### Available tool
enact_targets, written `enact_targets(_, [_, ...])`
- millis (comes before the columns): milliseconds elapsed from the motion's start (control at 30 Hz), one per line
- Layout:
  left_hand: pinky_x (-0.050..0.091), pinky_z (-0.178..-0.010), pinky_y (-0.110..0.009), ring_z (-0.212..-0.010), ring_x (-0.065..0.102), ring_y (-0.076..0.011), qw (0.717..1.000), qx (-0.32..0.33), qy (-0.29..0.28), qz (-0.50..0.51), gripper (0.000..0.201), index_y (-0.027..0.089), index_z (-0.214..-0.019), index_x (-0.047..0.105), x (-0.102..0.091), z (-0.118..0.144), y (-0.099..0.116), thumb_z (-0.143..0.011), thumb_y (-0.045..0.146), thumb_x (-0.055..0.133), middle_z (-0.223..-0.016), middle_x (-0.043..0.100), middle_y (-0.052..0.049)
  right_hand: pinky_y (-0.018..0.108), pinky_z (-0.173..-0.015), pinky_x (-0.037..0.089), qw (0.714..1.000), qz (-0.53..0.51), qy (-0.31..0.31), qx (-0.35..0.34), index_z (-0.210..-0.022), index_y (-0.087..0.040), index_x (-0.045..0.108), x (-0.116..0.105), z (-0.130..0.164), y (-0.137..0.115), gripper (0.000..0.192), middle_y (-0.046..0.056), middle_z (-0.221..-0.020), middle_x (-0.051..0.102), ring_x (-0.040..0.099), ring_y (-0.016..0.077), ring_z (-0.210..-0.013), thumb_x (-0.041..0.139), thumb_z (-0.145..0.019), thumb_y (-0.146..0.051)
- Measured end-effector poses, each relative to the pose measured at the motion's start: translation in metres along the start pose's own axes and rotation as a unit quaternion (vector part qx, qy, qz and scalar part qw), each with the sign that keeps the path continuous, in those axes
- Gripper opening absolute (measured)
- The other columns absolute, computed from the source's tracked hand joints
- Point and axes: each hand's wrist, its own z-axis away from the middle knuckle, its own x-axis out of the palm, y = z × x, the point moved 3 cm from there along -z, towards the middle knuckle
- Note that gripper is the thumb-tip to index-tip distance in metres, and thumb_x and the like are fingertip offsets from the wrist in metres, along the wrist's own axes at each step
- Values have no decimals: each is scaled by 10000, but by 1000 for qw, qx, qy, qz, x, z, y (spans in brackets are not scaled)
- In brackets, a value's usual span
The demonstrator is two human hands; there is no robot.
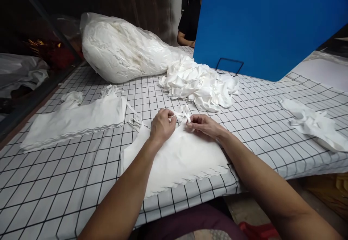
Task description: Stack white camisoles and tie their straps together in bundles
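A stack of white strappy tops (187, 153) lies flat in front of me, their wavy hems toward the table's near edge. My left hand (163, 124) is closed on a thin white strap at the upper edge of the stack. On the same edge, a little to the right, my right hand (202, 124) pinches a strap between thumb and fingers. Small loops of strap (183, 111) stick up between the two hands. Another loose strap loop (135, 123) rests at the stack's upper left corner.
A second stack of white tops (76, 118) lies to the left. Behind are a heap of white pieces (201, 82), a stuffed clear bag (122, 48) and a blue panel (261, 26). White cloth (317, 124) lies at right on the checked tablecloth (89, 182). A person (189, 22) sits across.
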Motion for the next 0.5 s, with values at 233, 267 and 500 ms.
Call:
enact_targets(233, [487, -707, -287, -791, 641, -172, 980, 34, -177, 79, 214, 166, -946, 735, 10, 16, 18, -803, 315, 678, -919, 723, -65, 188, -451, 348, 998, -40, 37, -29, -823, -175, 619, 0, -1, 1, 244, -48, -634, 570, 447, 46, -491, 780, -789, -354])
enact_targets(267, [480, -703, -291, -777, 642, -173, 983, 27, -169, 71, 187, 163, -905, 739, 11, 16, 17, -815, 307, 660, -880, 726, -63, 188, -449, 353, 998, -42, 39, -33, -822, -175, 628, 1, -1, 1, 231, -44, -641, 581, 449, 45, -489, 784, -787, -343])
enact_targets(500, [423, -622, -267, -655, 574, -146, 981, 63, -184, 11, 179, 163, -748, 704, 19, 25, 24, -849, 261, 594, -711, 676, -30, 193, -598, 503, 989, -144, 35, -7, -913, -184, 709, -1, -2, -5, 213, 18, -907, 707, 602, 76, -680, 807, -762, -299])
